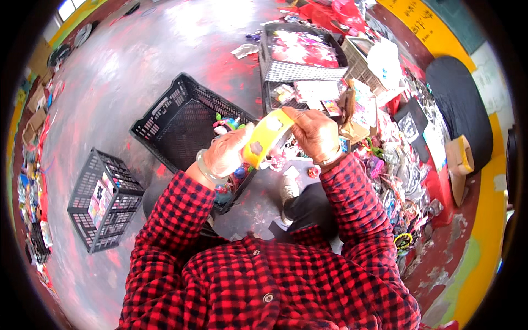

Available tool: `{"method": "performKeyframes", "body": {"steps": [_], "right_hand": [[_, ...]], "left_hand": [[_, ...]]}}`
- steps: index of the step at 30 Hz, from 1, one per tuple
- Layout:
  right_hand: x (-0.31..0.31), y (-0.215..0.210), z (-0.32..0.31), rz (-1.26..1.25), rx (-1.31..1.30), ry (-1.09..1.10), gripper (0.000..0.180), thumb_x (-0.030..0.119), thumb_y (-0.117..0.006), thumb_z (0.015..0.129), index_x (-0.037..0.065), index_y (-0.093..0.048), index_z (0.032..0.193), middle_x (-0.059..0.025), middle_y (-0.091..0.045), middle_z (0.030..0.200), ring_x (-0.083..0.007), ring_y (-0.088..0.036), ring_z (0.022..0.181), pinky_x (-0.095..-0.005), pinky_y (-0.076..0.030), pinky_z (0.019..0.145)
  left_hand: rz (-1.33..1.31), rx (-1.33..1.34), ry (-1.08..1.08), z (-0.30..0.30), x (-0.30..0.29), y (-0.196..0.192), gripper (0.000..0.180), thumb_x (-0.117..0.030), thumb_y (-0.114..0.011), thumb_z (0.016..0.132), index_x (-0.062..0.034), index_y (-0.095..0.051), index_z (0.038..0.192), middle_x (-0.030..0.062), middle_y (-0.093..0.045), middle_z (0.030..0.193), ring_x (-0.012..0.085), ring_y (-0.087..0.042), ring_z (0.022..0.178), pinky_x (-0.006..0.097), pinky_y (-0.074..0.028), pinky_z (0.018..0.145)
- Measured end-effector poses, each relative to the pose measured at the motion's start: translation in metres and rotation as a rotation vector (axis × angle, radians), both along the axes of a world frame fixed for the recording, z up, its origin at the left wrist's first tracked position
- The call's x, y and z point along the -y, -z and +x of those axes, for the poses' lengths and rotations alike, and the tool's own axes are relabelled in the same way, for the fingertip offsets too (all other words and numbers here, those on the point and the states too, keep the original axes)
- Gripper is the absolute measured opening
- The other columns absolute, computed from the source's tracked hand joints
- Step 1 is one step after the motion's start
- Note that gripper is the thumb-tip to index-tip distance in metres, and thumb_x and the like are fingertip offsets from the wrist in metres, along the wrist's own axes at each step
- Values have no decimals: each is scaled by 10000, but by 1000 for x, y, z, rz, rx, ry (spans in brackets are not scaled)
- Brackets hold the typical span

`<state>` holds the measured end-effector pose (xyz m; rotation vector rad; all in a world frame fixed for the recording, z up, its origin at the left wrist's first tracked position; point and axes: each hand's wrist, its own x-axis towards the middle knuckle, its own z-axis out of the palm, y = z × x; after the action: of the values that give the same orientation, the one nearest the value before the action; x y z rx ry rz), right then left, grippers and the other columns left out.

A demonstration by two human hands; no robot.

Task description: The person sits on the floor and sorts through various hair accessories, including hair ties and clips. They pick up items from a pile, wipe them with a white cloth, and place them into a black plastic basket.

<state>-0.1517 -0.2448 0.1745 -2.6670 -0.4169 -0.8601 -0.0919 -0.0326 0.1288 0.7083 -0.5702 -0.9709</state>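
Currently both hands clamp one yellow card pack [268, 137]: left hand [228, 154] grips the lower end, right hand [314, 135] pinches the top. Risk: the pinch looks light, so the pack could slip into the black crate [176, 124] just below. Pink packets fill the grey basket [302, 70] beyond the hands; a yellow sign [421, 25] sits far upper right.

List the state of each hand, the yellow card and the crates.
Left hand: shut on yellow card.
Right hand: fingers pinching the card's top end.
Yellow card: held tilted between both hands.
Large black crate: tilted, partly filled with small toys.
Small black crate: upright on floor.
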Motion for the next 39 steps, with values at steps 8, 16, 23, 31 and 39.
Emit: {"method": "performKeyframes", "body": {"steps": [8,16,23,31,39], "right_hand": [[-29,47,20,66,-401,237,561,186,-605,766,138,-412,1291,-141,-550,1009,-342,-593,798,-417,-476,631],[-12,61,22,295,-927,67,264,300,-597,809,49,-667,853,-127,-635,710,-244,-618,641,-332,-469,595],[56,96,32,8,-693,479,356,407,-513,836,91,-650,746,-155,-623,712,-350,-606,708,-441,-465,623],[80,114,36,-228,-876,587,278,307,-493,838,85,-659,837,-155,-638,873,-338,-607,839,-431,-480,731],[-2,56,32,773,-349,184,125,93,-574,841,-6,-637,885,-102,-636,814,-167,-620,707,-292,-495,636]], "left_hand": [[105,-131,-145,8,-28,32,259,-55,-495,894,80,-525,1113,114,-607,1009,211,-616,902,317,-491,811],[222,-126,-424,22,-25,50,251,-42,-545,862,55,-557,1093,105,-619,982,164,-622,848,291,-500,761],[-212,-497,-445,46,-39,41,256,-261,-410,912,-39,-536,923,17,-488,659,130,-434,584,267,-368,566],[-175,-695,-449,50,-35,49,244,-218,-383,914,-35,-530,846,-3,-425,578,99,-384,513,225,-334,480],[8,-739,-511,48,-30,60,253,-231,-418,924,-37,-531,809,4,-443,552,102,-405,461,210,-306,390]]}}
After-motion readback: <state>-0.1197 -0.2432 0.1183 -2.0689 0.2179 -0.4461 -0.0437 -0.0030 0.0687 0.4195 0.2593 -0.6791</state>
